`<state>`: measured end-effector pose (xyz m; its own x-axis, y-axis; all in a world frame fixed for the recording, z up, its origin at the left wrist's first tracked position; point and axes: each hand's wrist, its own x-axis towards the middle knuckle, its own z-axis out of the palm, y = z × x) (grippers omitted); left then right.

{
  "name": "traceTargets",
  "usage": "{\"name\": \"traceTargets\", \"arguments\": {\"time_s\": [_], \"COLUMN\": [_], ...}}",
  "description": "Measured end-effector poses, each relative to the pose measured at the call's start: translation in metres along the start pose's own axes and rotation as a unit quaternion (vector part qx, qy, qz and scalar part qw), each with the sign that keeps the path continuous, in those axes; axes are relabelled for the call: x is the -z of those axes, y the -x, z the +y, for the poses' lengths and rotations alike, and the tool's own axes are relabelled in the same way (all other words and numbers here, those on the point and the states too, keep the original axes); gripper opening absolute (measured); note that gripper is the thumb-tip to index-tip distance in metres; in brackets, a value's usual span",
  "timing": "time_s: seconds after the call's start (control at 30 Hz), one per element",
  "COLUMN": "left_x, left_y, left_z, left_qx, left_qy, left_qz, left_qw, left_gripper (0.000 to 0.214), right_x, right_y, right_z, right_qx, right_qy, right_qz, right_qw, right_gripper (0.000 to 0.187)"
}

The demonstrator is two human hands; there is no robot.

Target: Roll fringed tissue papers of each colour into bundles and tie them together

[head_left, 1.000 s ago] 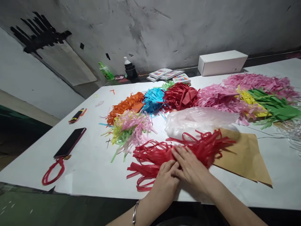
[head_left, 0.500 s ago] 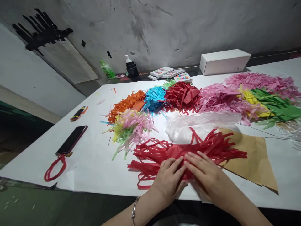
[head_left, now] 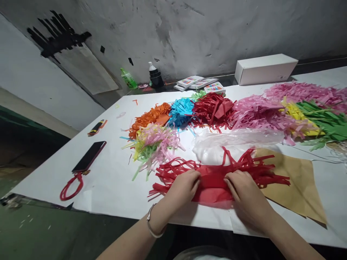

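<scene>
A sheet of red tissue paper, its two ends cut into fringe strips, lies across the front of the table. My left hand pinches the sheet left of its uncut middle band. On the right of that band, my right hand has its fingers curled onto the same paper. The middle lies exposed between the hands, with a thinner single layer toward me. Under the right-hand strips is a brown paper sheet. A clear plastic bag lies just behind the red paper.
Tissue tassels in orange, blue, dark red, pink and green lie behind. A pastel tassel sits nearer. At left lie a phone and a cutter knife. A white box stands by the wall.
My hands have moved apart from the middle of the red paper, and their flat fingers have curled to grip it. The middle band now shows. The view has shifted slightly.
</scene>
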<state>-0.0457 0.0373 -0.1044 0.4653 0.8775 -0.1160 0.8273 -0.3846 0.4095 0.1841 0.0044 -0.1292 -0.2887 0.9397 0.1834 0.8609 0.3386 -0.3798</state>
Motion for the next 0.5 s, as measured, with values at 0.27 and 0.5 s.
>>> {"name": "traceTargets", "arguments": {"time_s": [0.27, 0.5], "left_x": [0.000, -0.001], "left_y": [-0.023, -0.026], "left_z": [-0.009, -0.008], "left_qx": [0.036, 0.028], "left_qy": [-0.098, -0.112], "left_qz": [-0.013, -0.013], "left_qw": [0.994, 0.993], "left_gripper": [0.022, 0.023], "right_x": [-0.009, -0.006], "right_y": [-0.038, -0.021], "right_z": [0.003, -0.002], "right_qx": [-0.060, 0.201], "right_qy": [0.110, 0.035], "right_qz": [-0.002, 0.039], "right_qw": [0.992, 0.978], "right_gripper": [0.020, 0.022]}}
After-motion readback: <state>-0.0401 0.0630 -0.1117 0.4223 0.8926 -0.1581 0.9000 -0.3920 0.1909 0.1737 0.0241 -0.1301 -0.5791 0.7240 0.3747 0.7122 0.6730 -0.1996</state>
